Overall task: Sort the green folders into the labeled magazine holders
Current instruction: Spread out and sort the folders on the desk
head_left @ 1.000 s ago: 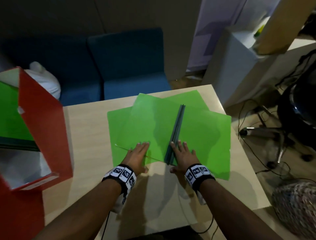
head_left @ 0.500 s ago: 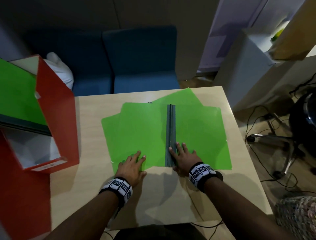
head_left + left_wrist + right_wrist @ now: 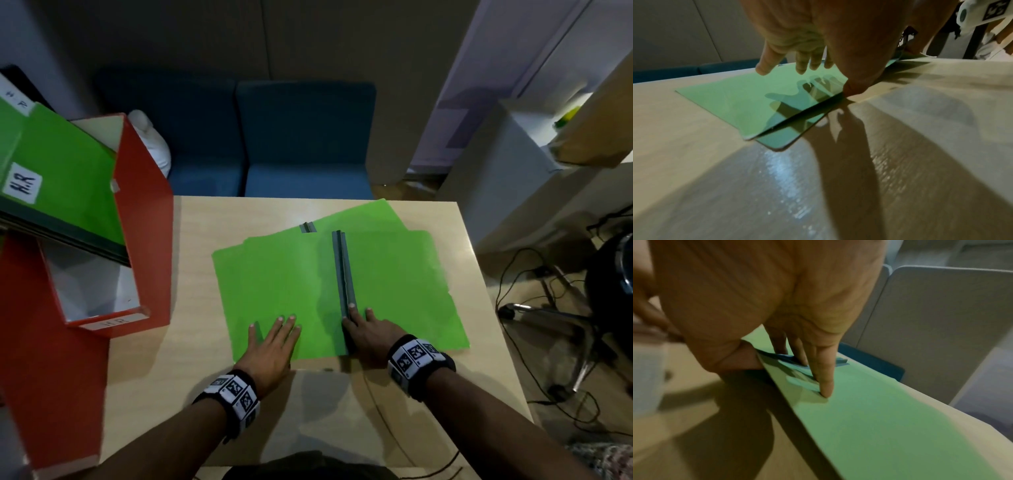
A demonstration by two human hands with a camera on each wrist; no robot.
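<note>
Several green folders [image 3: 291, 281] lie overlapping on the wooden table [image 3: 342, 411], the top one with a dark spine bar [image 3: 342, 270] running away from me. My left hand [image 3: 274, 339] lies flat with spread fingers on the left half of the top folder [image 3: 731, 100], its thumb at the near edge. My right hand [image 3: 368, 330] presses straight fingers beside the near end of the spine, thumb against the folder's [image 3: 869, 410] near edge. A red magazine holder [image 3: 147, 240] labelled H.R stands at the left, holding green folders [image 3: 68, 178] marked H.R.
A second red holder [image 3: 51, 377] stands at the near left. Blue chairs [image 3: 305, 137] sit behind the table, with a white bundle [image 3: 150, 144] on one. To the right are a white cabinet [image 3: 507, 164], an office chair base [image 3: 548, 325] and floor cables.
The top folder has turned so its spine points straight away from me instead of slanting. Both hands stayed on it, and the left hand slid further left.
</note>
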